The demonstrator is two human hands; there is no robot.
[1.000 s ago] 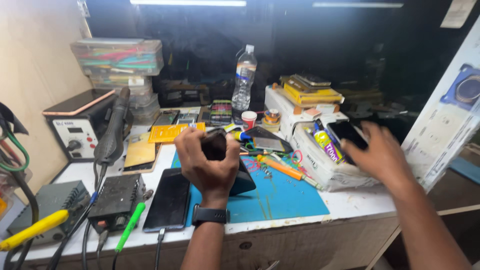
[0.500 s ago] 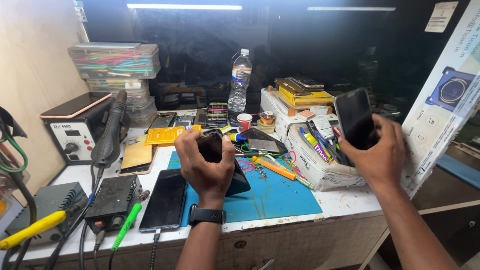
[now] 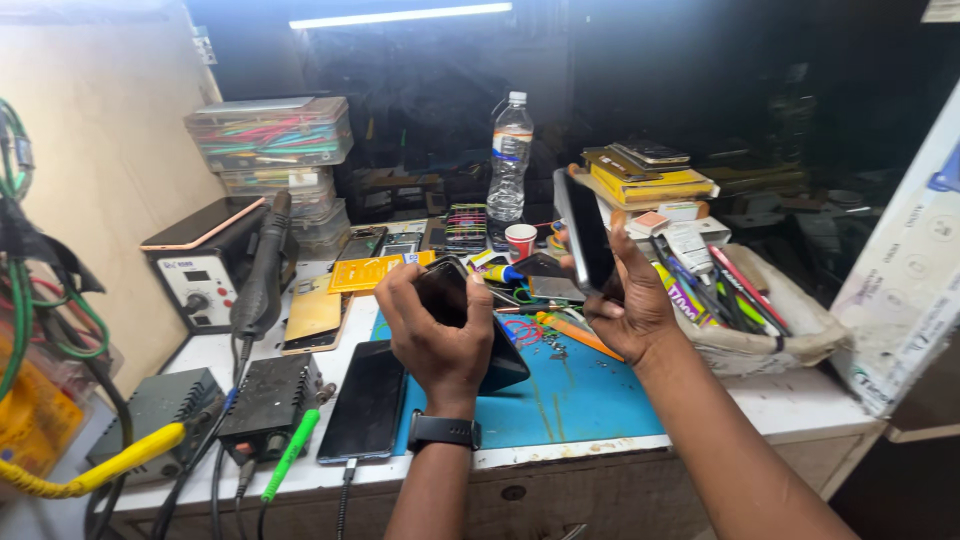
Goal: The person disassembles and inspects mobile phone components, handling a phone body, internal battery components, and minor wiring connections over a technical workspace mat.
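My left hand (image 3: 432, 335), with a black watch on the wrist, is shut on a dark phone (image 3: 447, 291) that stands tilted on a black wedge-shaped stand (image 3: 506, 365) on the blue work mat (image 3: 580, 395). My right hand (image 3: 625, 300) holds a second black phone (image 3: 582, 228) upright, edge toward me, just right of the first one and above the mat. The two hands are a short gap apart.
Another black phone (image 3: 366, 400) lies plugged in at the mat's left. A soldering station (image 3: 205, 270), small power units (image 3: 270, 395) and cables stand left. A water bottle (image 3: 510, 155), a red cup (image 3: 520, 240), stacked plastic boxes (image 3: 272, 135) and a bag of tools (image 3: 740, 300) crowd the back and right.
My right hand has brought the black phone from the bag at the right to the middle, beside my left hand. My left hand has stayed on the phone on the stand.
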